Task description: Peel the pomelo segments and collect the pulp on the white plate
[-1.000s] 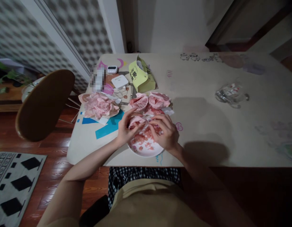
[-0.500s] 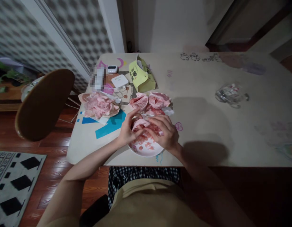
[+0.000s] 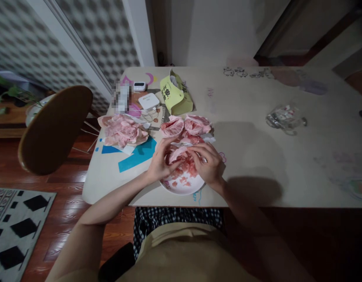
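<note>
Fruit piece (image 3: 177, 154) clamped in the left hand (image 3: 159, 162), I see the right hand (image 3: 209, 162) has drawn slightly aside, grip unclear, so peeling over the plate (image 3: 183, 189) seems under way.

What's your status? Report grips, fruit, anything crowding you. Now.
Left grip holds pale-pink, fleshy fruit piece over round white plate. Right grip at piece's edge, contact unclear. Loose reddish pulp on plate; pink-and-white fruit chunks just beyond.
</note>
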The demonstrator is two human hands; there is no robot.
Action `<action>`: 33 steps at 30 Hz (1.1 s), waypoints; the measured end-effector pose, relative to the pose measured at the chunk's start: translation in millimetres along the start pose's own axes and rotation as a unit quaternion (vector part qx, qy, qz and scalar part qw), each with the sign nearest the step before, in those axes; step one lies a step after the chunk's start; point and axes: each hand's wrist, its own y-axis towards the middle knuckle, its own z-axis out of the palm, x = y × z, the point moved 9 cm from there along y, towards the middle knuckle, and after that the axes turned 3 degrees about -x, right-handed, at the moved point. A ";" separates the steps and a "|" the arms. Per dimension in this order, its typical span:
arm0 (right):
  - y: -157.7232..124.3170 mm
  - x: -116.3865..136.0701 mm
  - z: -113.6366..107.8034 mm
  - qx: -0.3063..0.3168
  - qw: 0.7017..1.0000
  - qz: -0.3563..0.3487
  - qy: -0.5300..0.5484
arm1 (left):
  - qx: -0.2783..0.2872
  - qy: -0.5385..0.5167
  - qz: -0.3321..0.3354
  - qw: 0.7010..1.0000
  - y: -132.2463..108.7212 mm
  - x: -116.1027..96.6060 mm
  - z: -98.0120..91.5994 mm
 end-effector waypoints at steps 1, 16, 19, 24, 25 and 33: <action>0.5 -2.0 -0.1 0.005 1.000 0.010 -0.005 | -0.012 -0.009 -0.013 1.000 -0.6 1.7 -2.1; 2.9 5.5 17.4 0.132 0.988 -0.069 0.030 | -0.015 -0.048 -0.053 0.997 -3.0 18.4 -4.8; 2.2 3.2 14.6 0.116 0.991 -0.066 0.022 | 0.004 -0.029 -0.020 0.999 0.0 14.0 -3.0; 3.0 -2.9 9.8 0.077 0.997 -0.027 -0.010 | 0.023 0.031 0.018 0.999 7.1 0.8 0.0; 3.4 -4.0 10.4 0.079 0.997 -0.021 -0.012 | 0.021 0.037 0.015 0.999 7.5 0.8 -0.3; 3.8 4.2 20.3 0.133 0.985 -0.109 -0.035 | 0.022 0.048 0.029 0.998 0.9 5.5 0.7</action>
